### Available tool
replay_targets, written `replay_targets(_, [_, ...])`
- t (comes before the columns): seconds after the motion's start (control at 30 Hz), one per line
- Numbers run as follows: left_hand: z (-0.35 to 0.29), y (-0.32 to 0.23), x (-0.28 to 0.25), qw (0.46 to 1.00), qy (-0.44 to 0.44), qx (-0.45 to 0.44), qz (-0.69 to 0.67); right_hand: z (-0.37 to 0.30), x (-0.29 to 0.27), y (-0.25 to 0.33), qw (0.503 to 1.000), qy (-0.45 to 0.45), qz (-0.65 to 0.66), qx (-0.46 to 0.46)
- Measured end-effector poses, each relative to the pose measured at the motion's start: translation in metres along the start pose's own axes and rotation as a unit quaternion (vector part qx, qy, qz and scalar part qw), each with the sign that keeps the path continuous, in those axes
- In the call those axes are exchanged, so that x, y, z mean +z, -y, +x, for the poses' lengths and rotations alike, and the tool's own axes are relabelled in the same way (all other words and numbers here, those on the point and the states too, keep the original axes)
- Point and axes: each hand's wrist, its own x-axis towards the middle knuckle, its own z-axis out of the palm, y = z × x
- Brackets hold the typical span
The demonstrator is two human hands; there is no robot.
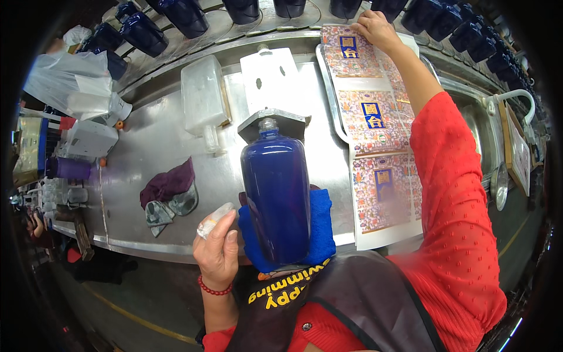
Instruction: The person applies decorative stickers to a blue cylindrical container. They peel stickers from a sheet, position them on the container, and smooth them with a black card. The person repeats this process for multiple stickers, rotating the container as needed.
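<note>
A glossy dark-blue bottle [274, 199] lies in front of me with its open clear neck pointing away, resting against a grey notched support [251, 125]. Under its body is a folded blue towel [322, 218]. Just left of the bottle is my left hand [217, 249], its index finger wrapped in white, thumb apart and no object visible in it. At the far right, my right hand [375, 28] pinches the top edge of a patterned label sheet [355, 61]. More printed label sheets [375, 154] lie below it, partly over a metal tray [326, 97].
A clear bottle [200, 97] and a white block [270, 79] stand beyond. A purple cloth [170, 185] and grey pads [158, 216] lie left. Dark-blue bottles [185, 17] line the far conveyor. A sink [478, 126] with a white tap [519, 98] is at the right.
</note>
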Motion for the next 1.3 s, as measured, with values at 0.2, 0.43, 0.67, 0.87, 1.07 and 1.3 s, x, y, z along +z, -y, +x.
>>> replay_targets(0.2, [0.002, 0.006, 0.005, 1.000, 0.008, -0.006, 0.000, -0.007, -0.001, -0.003, 0.999, 0.025, 0.043, 0.017])
replay_targets(0.43, [0.005, 0.007, 0.008, 1.000, 0.011, 0.008, 0.009, 0.003, -0.060, 0.039, 0.996, -0.072, -0.003, -0.060])
replay_targets(0.67, [0.007, 0.007, 0.017, 1.000, 0.000, 0.028, -0.009, 0.012, -0.172, 0.080, 0.991, -0.096, 0.040, -0.084])
replay_targets(0.87, [-0.005, 0.001, 0.028, 0.998, -0.006, 0.033, -0.059, 0.005, -0.143, 0.039, 0.943, 0.145, 0.183, 0.237])
replay_targets(1.07, [-0.026, -0.002, 0.031, 0.997, 0.016, 0.042, -0.070, -0.065, -0.050, 0.056, 0.941, 0.252, -0.074, 0.213])
replay_targets(1.3, [-0.030, 0.000, 0.045, 0.999, 0.012, 0.048, -0.016, -0.047, -0.156, 0.096, 0.988, 0.101, -0.062, 0.096])
